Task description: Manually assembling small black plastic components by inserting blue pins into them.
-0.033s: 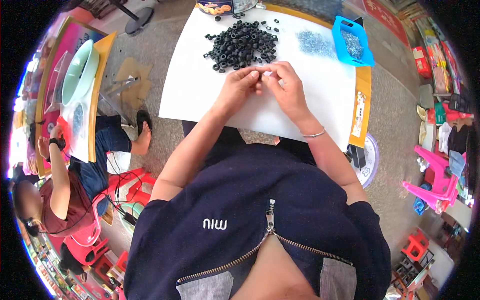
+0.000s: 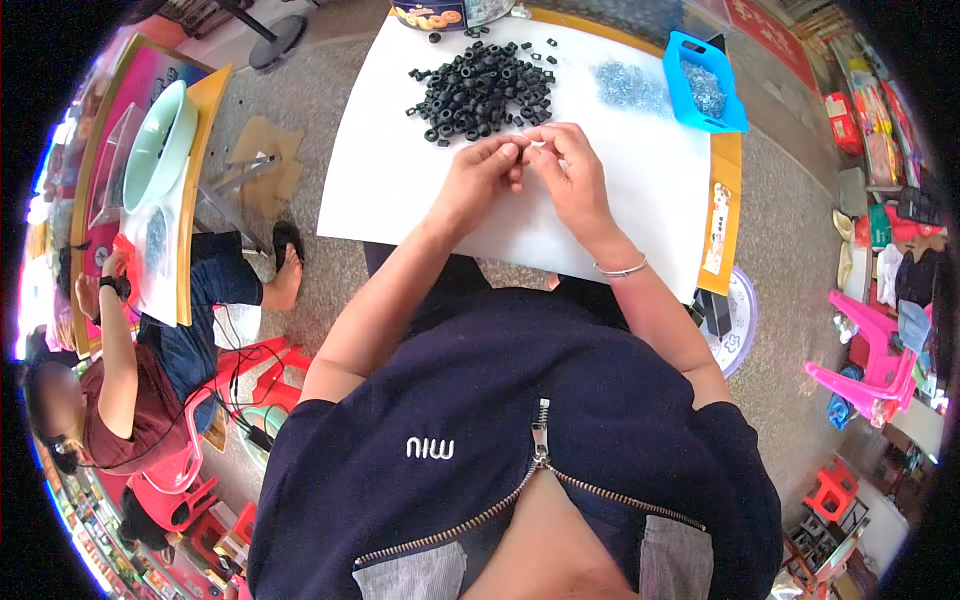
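From my end, the far left shows a pale green basin [image 2: 163, 145] on a side table [image 2: 203, 125]; I can't make out anything inside it. Next, at the far edge of the white tabletop [image 2: 630, 215], stands a round tin [image 2: 430, 15], its contents hidden from me, with a heap of small black parts [image 2: 480, 90] lying loose just nearer. My left hand [image 2: 478, 182] has thumb and fingers pinched on a small black piece [image 2: 520, 154], which sits at the fingertips between both hands. My right hand [image 2: 577, 182] brings its bent fingertips right beside that piece; whether they grip it, I can't tell. Farther right, tiny clear pieces [image 2: 632, 87] lie scattered near a blue basket [image 2: 714, 124], which holds a mound of similar bits [image 2: 703, 85].
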The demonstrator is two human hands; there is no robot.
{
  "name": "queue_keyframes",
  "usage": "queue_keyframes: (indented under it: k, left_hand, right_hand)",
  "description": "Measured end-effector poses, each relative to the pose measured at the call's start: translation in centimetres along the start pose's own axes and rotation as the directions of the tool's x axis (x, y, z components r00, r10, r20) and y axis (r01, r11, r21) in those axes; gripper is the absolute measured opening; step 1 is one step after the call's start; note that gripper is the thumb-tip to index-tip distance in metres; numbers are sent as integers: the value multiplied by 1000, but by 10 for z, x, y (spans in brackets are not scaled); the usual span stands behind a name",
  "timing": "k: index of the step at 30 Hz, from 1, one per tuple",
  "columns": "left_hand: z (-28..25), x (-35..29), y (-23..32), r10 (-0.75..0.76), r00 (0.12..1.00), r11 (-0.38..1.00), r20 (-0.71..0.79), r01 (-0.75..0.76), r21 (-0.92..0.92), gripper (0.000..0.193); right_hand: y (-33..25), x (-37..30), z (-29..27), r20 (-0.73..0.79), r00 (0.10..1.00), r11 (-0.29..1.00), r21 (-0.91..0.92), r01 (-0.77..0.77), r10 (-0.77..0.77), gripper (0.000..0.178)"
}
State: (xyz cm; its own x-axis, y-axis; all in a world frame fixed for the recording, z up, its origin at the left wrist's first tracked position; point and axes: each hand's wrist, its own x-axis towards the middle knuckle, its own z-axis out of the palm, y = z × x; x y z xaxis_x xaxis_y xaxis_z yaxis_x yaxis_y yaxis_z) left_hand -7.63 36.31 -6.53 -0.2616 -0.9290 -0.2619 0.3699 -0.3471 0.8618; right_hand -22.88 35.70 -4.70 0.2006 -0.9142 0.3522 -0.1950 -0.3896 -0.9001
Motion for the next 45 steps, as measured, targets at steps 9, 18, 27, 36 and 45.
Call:
queue_keyframes:
  k: [9,18,27,36,45]
  left_hand:
    - [33,-16,-19,-103,994,983,-18,99,-157,31]
    - [20,-13,-1,-53,997,923,62,72,-378,29]
    - [-7,2,-1,-4,993,934,116,45,-353,48]
    - [-9,0,3,25,974,901,223,75,-428,32]
    - [-8,3,3,-9,976,897,218,104,-429,29]
  right_hand:
    - [9,-14,20,-90,979,981,80,-174,181,36]
    - [-10,-8,-4,90,984,965,200,-172,157,15]
    - [3,128,-48,-180,976,977,-196,87,-123,15]
    - [12,218,-68,-151,893,730,-641,237,-423,28]
    - [41,112,19,313,897,832,-365,417,-312,24]
